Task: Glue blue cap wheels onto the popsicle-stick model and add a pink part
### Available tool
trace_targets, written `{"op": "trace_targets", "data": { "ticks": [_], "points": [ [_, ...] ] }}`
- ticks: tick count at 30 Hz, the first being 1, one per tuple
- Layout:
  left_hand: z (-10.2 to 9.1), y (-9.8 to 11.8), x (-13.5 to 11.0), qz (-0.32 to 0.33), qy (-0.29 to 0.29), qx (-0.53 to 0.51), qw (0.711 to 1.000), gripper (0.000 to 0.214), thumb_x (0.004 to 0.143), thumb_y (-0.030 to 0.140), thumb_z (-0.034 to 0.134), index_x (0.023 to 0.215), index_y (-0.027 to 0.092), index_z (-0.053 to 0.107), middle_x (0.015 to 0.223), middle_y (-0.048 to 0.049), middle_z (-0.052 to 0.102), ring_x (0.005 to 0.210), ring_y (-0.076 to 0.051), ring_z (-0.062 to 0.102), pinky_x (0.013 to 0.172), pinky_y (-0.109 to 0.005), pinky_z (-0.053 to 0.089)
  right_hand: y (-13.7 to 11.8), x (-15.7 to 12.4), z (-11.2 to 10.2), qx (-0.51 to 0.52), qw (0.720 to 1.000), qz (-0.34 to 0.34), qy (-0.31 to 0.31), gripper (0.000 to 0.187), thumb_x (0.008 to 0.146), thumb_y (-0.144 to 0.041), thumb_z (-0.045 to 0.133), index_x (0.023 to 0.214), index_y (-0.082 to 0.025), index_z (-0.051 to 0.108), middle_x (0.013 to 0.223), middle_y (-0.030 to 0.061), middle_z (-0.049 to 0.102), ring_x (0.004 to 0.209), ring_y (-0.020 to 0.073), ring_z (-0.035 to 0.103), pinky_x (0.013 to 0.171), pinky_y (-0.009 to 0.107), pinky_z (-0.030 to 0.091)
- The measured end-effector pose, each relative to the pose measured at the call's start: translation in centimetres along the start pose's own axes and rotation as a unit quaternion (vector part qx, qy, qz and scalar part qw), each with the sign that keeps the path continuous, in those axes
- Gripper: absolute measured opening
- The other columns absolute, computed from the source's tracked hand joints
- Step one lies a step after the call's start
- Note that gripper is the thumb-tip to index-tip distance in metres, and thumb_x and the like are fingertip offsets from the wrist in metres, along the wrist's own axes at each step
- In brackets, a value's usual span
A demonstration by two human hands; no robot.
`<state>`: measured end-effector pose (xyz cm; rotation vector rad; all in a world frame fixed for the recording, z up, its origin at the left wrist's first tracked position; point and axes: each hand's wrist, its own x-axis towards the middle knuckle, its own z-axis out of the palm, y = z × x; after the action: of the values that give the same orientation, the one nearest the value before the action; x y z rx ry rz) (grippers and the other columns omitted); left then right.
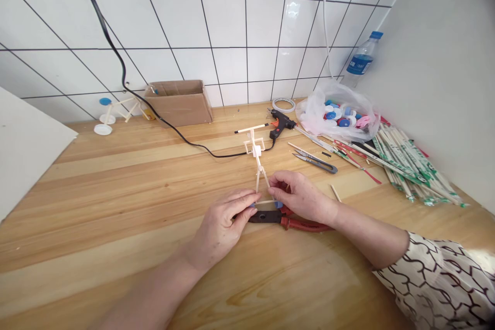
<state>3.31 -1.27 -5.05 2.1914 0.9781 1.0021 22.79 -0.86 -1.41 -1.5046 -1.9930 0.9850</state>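
A small frame of pale wooden sticks, shaped like a bike or tricycle, stands on the table in front of me. It has a handlebar with dark ends, and its two near legs spread towards my hands. My left hand pinches the lower end of the left leg, by a blue bottle cap mostly hidden by the fingers. The right leg is pinched low down by my right hand, with another blue cap beneath the fingertips. A thin stick runs between the caps. Red-handled pliers lie just below, their handles partly behind my right hand.
A black glue gun, tape roll and thread snips lie beyond. To the right are a bag of bottle caps, wrapped chopsticks and a bottle. Far left stand a cardboard box and another stick model.
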Motion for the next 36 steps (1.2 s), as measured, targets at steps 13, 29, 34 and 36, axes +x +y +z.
{"op": "trace_targets", "data": {
  "ticks": [13, 29, 34, 36],
  "points": [
    [-0.04, 0.01, 0.01, 0.001, 0.001, -0.001, 1.000, 0.025, 0.082, 0.018, 0.057, 0.102, 0.022, 0.070, 0.102, -0.0050, 0.072, 0.095, -0.019, 0.067, 0.087, -0.032, 0.054, 0.18, 0.01, 0.01, 0.001, 1.000, -0.005, 0.001, 0.012, 0.080, -0.018, 0.049, 0.069, -0.015, 0.053, 0.064, -0.0020, 0.050, 0.060, 0.0106, 0.043, 0.057, 0.022, 0.035],
    [-0.02, -0.09, -0.08, 0.008, 0.005, 0.000, 1.000, 0.023, 0.082, 0.018, 0.057, 0.101, 0.018, 0.070, 0.102, -0.0072, 0.072, 0.095, -0.019, 0.066, 0.087, -0.031, 0.054, 0.04, 0.11, -0.01, 0.006, 1.000, 0.003, -0.001, 0.014, 0.080, -0.018, 0.047, 0.067, -0.016, 0.050, 0.061, -0.0030, 0.047, 0.058, 0.0101, 0.040, 0.054, 0.022, 0.032],
    [0.01, -0.18, -0.13, 0.006, 0.001, 0.003, 1.000, 0.024, 0.082, 0.018, 0.056, 0.101, 0.019, 0.070, 0.102, -0.0066, 0.072, 0.095, -0.020, 0.066, 0.087, -0.033, 0.054, 0.04, 0.09, 0.01, 0.010, 1.000, 0.006, -0.004, 0.014, 0.081, -0.018, 0.047, 0.068, -0.016, 0.050, 0.061, -0.0031, 0.046, 0.058, 0.0099, 0.040, 0.054, 0.022, 0.032],
    [0.04, -0.18, -0.11, 0.008, 0.000, 0.003, 1.000, 0.024, 0.082, 0.018, 0.057, 0.102, 0.018, 0.070, 0.102, -0.0072, 0.072, 0.095, -0.020, 0.066, 0.087, -0.032, 0.054, 0.08, 0.07, 0.02, 0.008, 1.000, 0.005, -0.005, 0.014, 0.081, -0.018, 0.047, 0.068, -0.016, 0.050, 0.061, -0.0033, 0.045, 0.057, 0.0098, 0.039, 0.054, 0.022, 0.031]
  ]
}}
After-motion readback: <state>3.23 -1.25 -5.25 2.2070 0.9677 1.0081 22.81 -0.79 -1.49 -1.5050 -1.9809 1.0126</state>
